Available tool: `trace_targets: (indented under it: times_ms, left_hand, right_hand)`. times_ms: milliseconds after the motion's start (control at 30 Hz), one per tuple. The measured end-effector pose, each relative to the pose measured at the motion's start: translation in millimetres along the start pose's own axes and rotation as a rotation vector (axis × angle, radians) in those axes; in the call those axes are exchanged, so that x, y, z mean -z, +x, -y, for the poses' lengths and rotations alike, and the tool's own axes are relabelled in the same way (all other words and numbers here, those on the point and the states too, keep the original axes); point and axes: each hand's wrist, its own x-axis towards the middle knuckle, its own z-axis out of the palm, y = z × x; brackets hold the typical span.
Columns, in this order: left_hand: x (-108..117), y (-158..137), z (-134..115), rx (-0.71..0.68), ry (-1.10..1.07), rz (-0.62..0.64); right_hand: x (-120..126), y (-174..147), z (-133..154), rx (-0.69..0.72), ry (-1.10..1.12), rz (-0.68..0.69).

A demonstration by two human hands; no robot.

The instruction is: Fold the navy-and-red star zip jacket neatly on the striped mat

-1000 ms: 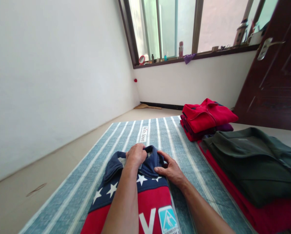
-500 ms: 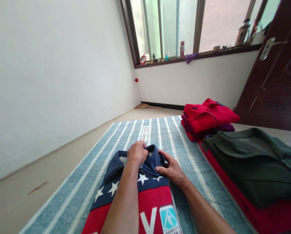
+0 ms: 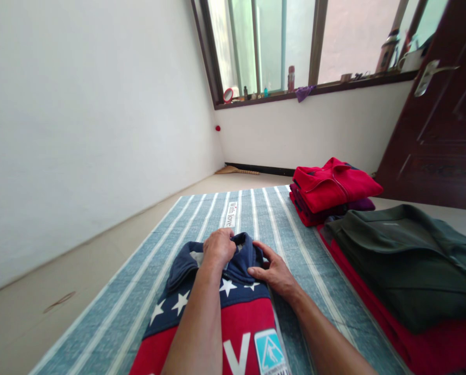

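Note:
A folded jacket (image 3: 238, 311) lies before me, red below with a navy band of white stars, a navy collar, white lettering and a turquoise-and-white patch. My left hand (image 3: 219, 248) is closed at the back of the collar, with its fingertips partly hidden in the neck opening. At the collar's right side my right hand (image 3: 275, 271) grips the edge, thumb on top and fingers beyond it. My left forearm crosses over the front of the jacket and covers part of it.
The jacket rests on a blue-and-white striped cloth (image 3: 147, 271). On the right are a stack of folded red and purple clothes (image 3: 336, 185) and a dark green jacket (image 3: 408, 265) lying on red fabric (image 3: 447, 344). A white wall (image 3: 80, 104) rises on the left, a brown door (image 3: 443, 140) at the right.

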Motion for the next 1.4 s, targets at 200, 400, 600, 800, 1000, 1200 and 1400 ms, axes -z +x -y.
trace_targets:
  times_ms: [200, 400, 600, 800, 1000, 1200, 1400]
  left_hand:
    - [-1.0, 0.5, 0.6, 0.036, 0.023, 0.031]
    - [-1.7, -0.8, -0.5, -0.022, 0.028, 0.002]
    - [-0.8, -0.7, -0.7, 0.006, 0.023, -0.04]
    - [-1.9, -0.6, 0.1, 0.002, 0.031, -0.054]
    - [-2.1, -0.7, -0.3, -0.029, 0.039, -0.045]
    - [-0.7, -1.9, -1.9, -0.023, 0.033, -0.034]
    - [-2.2, 0.3, -1.1, 0.036, 0.019, -0.065]
  right_hand:
    - [-0.1, 0.9, -2.9, -0.006, 0.023, 0.009]
    - [0.0, 0.6, -2.8, 0.006, 0.007, 0.0]
    - [0.6, 1.0, -3.9, 0.024, -0.006, -0.002]
    - [1.2, 1.3, -4.7, 0.024, -0.011, 0.001]
    - [0.5, 1.4, -3.9, 0.019, -0.011, 0.0]
    - [0.2, 0.8, -2.6, 0.011, -0.01, -0.004]
    - [0.7, 0.7, -3.1, 0.019, -0.013, 0.002]
